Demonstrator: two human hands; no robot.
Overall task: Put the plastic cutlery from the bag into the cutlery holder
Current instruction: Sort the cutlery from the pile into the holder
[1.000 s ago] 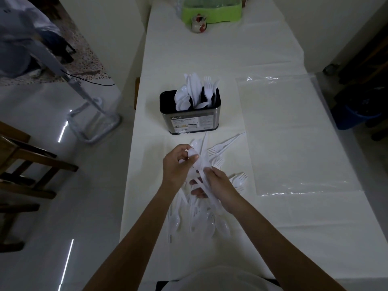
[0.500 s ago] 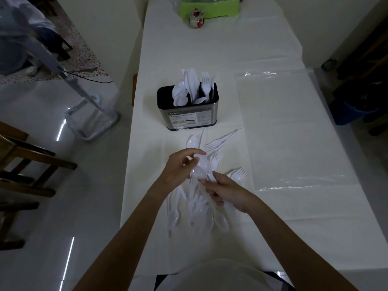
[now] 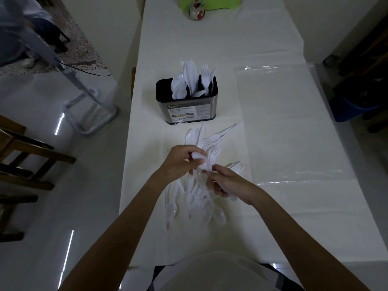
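A black-and-steel cutlery holder (image 3: 186, 111) stands on the white table with white plastic spoons, knives and forks upright in it. In front of it lies a loose pile of white plastic cutlery (image 3: 195, 198). My left hand (image 3: 180, 162) hovers over the pile, its fingers closed on the bowls of a small bunch of white spoons (image 3: 199, 157). My right hand (image 3: 224, 181) is just to the right, pinching the handle end of a white piece of cutlery. The two hands almost touch. The clear plastic bag (image 3: 287, 122) lies flat to the right.
The long table (image 3: 220, 34) is covered in a white cloth. A small ceramic jar (image 3: 196, 11) and a green tray (image 3: 210, 3) sit at the far end. Wooden chairs (image 3: 23, 152) and a white metal stand (image 3: 84, 106) are on the floor to the left. A blue bin (image 3: 354, 110) stands to the right.
Both hands have dropped a little lower over the pile. My right hand slid to the right and down, while the left kept its hold on the spoons.
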